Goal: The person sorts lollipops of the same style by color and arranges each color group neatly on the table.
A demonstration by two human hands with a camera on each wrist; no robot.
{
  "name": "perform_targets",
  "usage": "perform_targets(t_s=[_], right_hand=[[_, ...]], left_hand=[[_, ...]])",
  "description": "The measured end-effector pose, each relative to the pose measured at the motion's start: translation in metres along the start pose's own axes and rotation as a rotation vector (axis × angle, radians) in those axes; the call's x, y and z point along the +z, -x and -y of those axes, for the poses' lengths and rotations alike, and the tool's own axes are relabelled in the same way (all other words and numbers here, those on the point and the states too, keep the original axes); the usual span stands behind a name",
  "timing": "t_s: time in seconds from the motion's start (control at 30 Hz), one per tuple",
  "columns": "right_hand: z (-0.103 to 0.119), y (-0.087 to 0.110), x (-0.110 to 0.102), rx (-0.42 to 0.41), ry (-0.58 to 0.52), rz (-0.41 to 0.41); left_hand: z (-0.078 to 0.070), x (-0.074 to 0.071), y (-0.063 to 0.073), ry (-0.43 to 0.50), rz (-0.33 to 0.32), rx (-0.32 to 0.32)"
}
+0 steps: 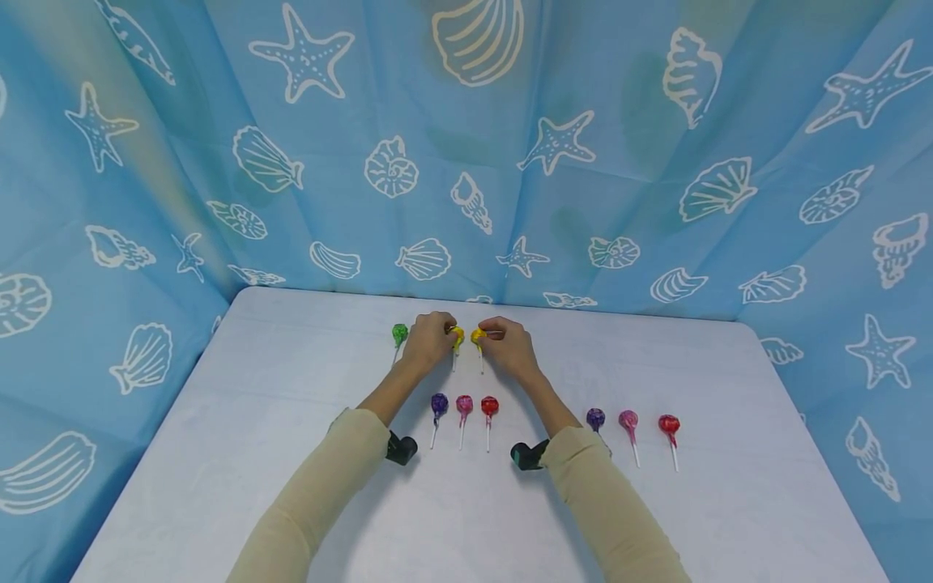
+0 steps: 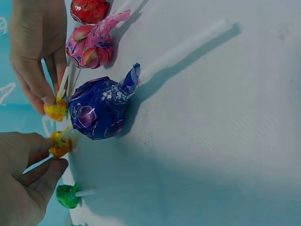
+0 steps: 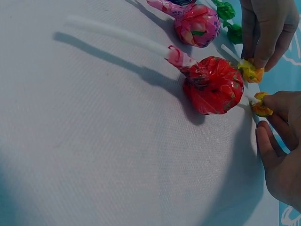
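Near the table's far edge my left hand (image 1: 428, 340) pinches a yellow-wrapped lollipop (image 1: 457, 334) by its head. Just to the right, a second yellow lollipop (image 1: 478, 334) is held between the thumb and fingers of my right hand (image 1: 510, 346). The two yellow heads are side by side with a small gap, both sticks pointing toward me. A green lollipop (image 1: 399, 333) lies left of my left hand. In the right wrist view, two green lollipops (image 3: 225, 10) show beyond that hand; one is hidden in the head view.
Closer to me lies a row of purple (image 1: 439, 404), pink (image 1: 465, 405) and red (image 1: 490, 405) lollipops. Another purple (image 1: 595, 419), pink (image 1: 628, 419) and red (image 1: 668, 424) set lies to the right. A blue shell-patterned curtain (image 1: 452, 105) surrounds the white table (image 1: 284, 389).
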State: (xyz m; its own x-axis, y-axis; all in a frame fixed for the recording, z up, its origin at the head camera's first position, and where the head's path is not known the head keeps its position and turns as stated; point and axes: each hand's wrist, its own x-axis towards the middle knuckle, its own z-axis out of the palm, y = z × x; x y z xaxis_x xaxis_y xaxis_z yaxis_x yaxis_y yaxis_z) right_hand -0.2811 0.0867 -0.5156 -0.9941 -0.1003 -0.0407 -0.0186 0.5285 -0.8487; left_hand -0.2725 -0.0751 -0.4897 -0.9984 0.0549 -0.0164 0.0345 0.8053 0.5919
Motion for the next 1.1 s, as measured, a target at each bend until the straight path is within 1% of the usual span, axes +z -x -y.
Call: perform_targets(t_s=[0.3, 0.43, 0.6, 0.77, 0.93, 1.1], right_hand=[[-0.001, 0.0, -0.001, -0.03, 0.0, -0.009], [-0.001, 0.0, -0.001, -0.028, -0.006, -0.007], [0.0, 0.0, -0.001, -0.018, -0.018, -0.003], [0.0, 0.002, -0.002, -0.018, -0.01, -0.009], [0.0, 0.004, -0.004, -0.015, -0.009, -0.019], [0.001, 0.008, -0.008, -0.014, -0.004, -0.024]], left_hand=[[-0.001, -0.003, 0.002, 0.004, -0.024, 0.017], [0.001, -0.005, 0.002, 0.012, -0.038, 0.018], [0.004, -0.008, 0.004, 0.02, -0.053, 0.04], [0.004, -0.013, 0.008, 0.03, -0.075, 0.06], [0.007, -0.018, 0.016, 0.025, -0.091, 0.079], [0.009, -0.022, 0.024, 0.011, -0.103, 0.118]])
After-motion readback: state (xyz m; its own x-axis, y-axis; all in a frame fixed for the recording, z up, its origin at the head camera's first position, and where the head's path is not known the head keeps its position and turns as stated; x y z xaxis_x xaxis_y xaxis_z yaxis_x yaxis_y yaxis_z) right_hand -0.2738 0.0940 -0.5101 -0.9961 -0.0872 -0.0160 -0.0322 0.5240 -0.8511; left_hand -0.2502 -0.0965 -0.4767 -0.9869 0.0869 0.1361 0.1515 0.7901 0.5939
